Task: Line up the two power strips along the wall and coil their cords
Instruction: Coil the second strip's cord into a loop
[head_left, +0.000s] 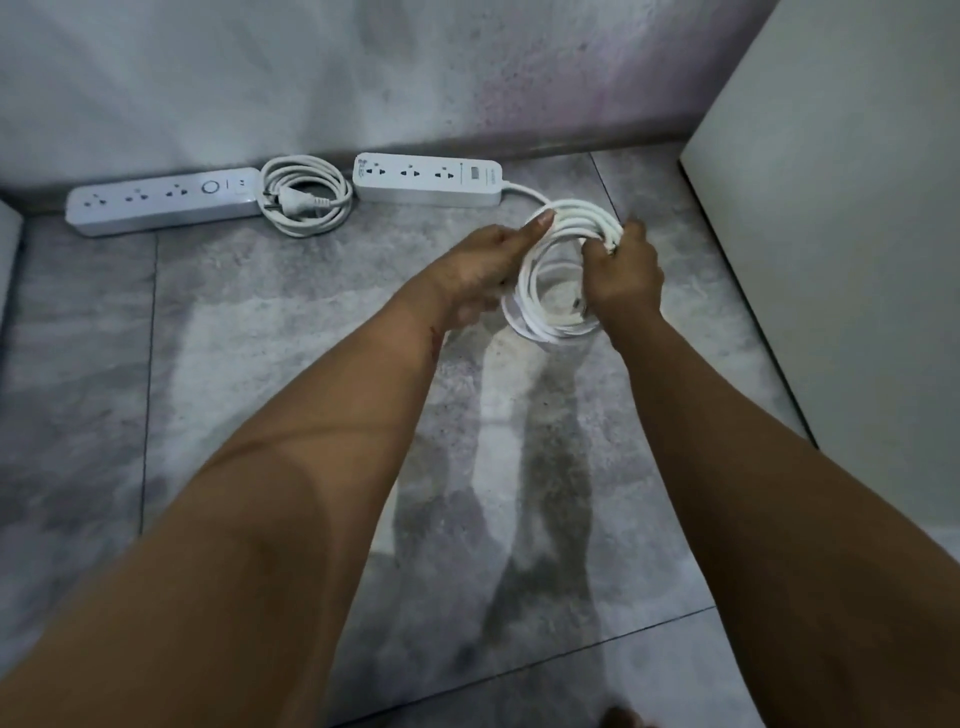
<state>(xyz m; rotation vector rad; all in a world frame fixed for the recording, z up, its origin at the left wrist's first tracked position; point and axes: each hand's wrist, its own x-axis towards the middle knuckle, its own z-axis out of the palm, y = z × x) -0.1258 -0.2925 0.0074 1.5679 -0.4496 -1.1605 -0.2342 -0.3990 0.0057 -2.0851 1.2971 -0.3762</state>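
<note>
Left strip: white power strip (163, 201) lies flat against the far wall's skirting, at left.
Left cord: its cord (306, 197) is already wound into a flat ring on the floor, plug in the middle, lying between the two strips.
Right strip: second power strip (428, 179) also lies against the skirting, roughly in line with the first; its far end looks angled very slightly.
Right cord: coil in hand (550, 280), several white loops held just above the tiles, near and right of its strip, a short lead running back to it.
Left hand: left hand (485, 265) closed on the coil's left side, thumb laid flat along the top loops.
Right hand: right hand (626, 275) pinching the bundled loops at the coil's far right, fingers curled in.
Handling: judged light; the sheath looks smooth and springy, so loops will likely try to spread when let go. Best held where the loops bunch, both sides at once.
Strips: rigid plastic, likely to slide easily on tile.
Hidden: plug of the held cord, probably under the right palm, cannot confirm.
Unclear: loop count and strip switch positions; dim, soft picture.
</note>
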